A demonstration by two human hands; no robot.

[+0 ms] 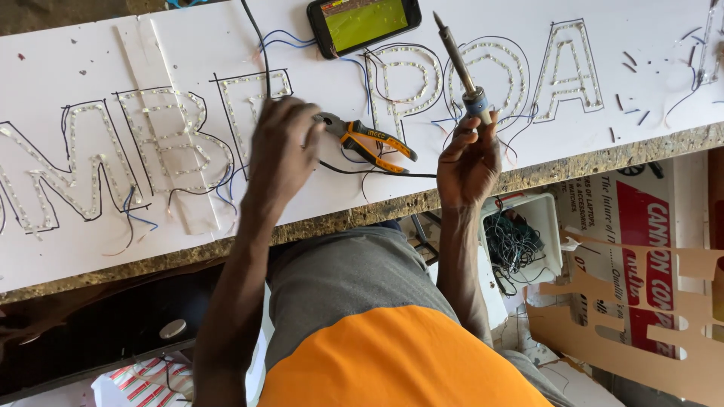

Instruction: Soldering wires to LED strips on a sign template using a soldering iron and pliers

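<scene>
My right hand (469, 162) grips a soldering iron (460, 64) by its blue handle, with the metal tip pointing away over the white sign board (90, 249). My left hand (280, 151) rests on the board with its fingers curled at the jaws of orange-and-black pliers (369, 142); whether it holds them I cannot tell. The board carries outlined letters filled with rows of small LEDs (170, 139) and loose blue and black wires (219, 185).
A phone (363, 22) with a green lit screen lies at the board's far edge. Under the table edge stand a white box of tangled wires (520, 237), cut cardboard (641, 301) and a printed red-and-white sheet. Wire offcuts litter the board's right end (633, 60).
</scene>
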